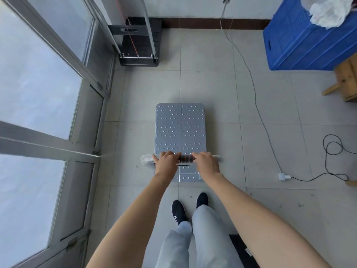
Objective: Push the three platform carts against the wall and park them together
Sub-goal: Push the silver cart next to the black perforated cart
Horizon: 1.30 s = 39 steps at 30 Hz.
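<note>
left hand (166, 161) and right hand (206, 162) clench the cart handle (186, 158), open floor (212, 84) ahead to the wall (193, 8).

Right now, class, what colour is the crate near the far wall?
Blue; the crate shows best in the head view.

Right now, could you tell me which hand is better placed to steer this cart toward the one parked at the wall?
Probably the right hand: both grip the handle, but the parked cart sits ahead-left, so pushing from the right swings the silver cart that way.
</note>
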Available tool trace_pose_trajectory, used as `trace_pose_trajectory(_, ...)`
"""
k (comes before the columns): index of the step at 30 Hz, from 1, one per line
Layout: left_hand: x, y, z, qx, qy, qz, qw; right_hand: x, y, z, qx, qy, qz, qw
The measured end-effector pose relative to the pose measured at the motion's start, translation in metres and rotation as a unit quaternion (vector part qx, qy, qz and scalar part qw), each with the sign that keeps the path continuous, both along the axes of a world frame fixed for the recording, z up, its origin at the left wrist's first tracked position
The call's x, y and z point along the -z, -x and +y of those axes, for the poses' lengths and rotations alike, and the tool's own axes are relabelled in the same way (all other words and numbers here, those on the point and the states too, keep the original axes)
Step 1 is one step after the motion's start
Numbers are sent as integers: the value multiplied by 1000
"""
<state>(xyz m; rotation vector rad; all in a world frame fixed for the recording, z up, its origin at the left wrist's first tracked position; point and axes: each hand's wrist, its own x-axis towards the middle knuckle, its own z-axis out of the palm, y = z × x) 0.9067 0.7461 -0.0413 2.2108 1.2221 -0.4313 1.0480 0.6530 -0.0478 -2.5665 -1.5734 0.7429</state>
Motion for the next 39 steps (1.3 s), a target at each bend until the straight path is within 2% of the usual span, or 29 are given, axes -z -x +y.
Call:
trace_pose_trajectory(8, 4, -49, 104, 2, 7, 5, 1000, 3, -48, 99, 0, 8, -6, 1000)
trace_pose_trajectory(17, -3, -107, 212, 20, 7, 19, 1000, 5, -106, 206, 7, 44, 25, 999)
trace_pose_trajectory(32, -13, -224, 382, 88, -30, 46, 995, 5, -218, 375, 31, 31, -16, 999)
trace_pose_trajectory(39, -12, -279, 463, 101, -28, 43, 994, -2, -270, 452, 47, 21, -1, 999)
